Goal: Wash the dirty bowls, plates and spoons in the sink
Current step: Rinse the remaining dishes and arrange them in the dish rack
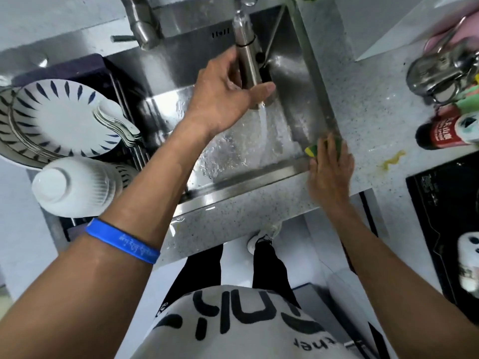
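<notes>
The left hand reaches over the sink and grips the pull-out spray head of the faucet; its fingers are curled round the steel tube, with the thumb lying across the front near the outlet; water runs from the head down onto the sink floor, which is wet and shiny. A blue wristband sits on the left forearm.

The right hand lies at the near right corner of the sink, half on the steel rim and half on the speckled surface; its fingers are almost straight and close together, and they press on a yellow and green sponge, which shows only in part under the fingertips.

No dishes are seen inside the basin; the washed things stand at the left of the sink, in a dark drying rack: a stack of white plates with blue leaf marks, some white spoons leaning on the plate edge, and a stack of white ribbed bowls turned upside down.

On the surface at the right are shiny metal utensils, a red bottle lying near them, a small yellow stain, and a black cooktop.
</notes>
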A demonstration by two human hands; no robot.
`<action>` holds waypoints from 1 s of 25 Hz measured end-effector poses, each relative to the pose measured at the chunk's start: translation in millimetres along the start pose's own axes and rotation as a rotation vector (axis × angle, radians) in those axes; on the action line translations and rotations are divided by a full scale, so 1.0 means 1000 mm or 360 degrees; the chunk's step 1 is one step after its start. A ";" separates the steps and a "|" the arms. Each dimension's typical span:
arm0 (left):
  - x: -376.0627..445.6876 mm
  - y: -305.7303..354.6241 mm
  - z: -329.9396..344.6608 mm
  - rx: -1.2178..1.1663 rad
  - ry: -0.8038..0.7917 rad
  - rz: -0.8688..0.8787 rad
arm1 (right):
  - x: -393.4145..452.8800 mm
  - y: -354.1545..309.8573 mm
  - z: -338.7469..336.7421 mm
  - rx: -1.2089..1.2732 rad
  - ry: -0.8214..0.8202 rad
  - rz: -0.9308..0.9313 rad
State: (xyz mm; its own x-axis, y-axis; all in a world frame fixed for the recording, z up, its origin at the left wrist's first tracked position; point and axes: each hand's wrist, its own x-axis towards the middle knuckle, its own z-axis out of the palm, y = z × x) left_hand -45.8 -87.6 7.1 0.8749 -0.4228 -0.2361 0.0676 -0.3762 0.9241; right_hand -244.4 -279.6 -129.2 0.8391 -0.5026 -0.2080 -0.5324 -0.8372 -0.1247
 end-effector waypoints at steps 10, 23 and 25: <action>-0.008 -0.001 -0.024 0.0186 0.0023 0.0006 | -0.046 -0.113 0.026 -0.0045 -0.0064 -0.0310; -0.019 -0.021 -0.056 0.0341 0.0038 0.0059 | 0.050 -0.243 -0.060 0.3246 -0.1220 0.0707; -0.020 -0.024 -0.058 0.0383 0.0044 0.0120 | 0.043 -0.244 -0.060 0.3265 -0.1118 0.0658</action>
State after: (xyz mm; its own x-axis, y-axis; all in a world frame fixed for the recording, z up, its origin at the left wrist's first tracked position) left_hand -37.5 -22.4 6.8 0.8862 -0.4357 -0.1578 -0.1116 -0.5311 0.8399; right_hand -72.2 -109.9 -49.0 0.7681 -0.0096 -0.6403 -0.3642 0.8159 -0.4491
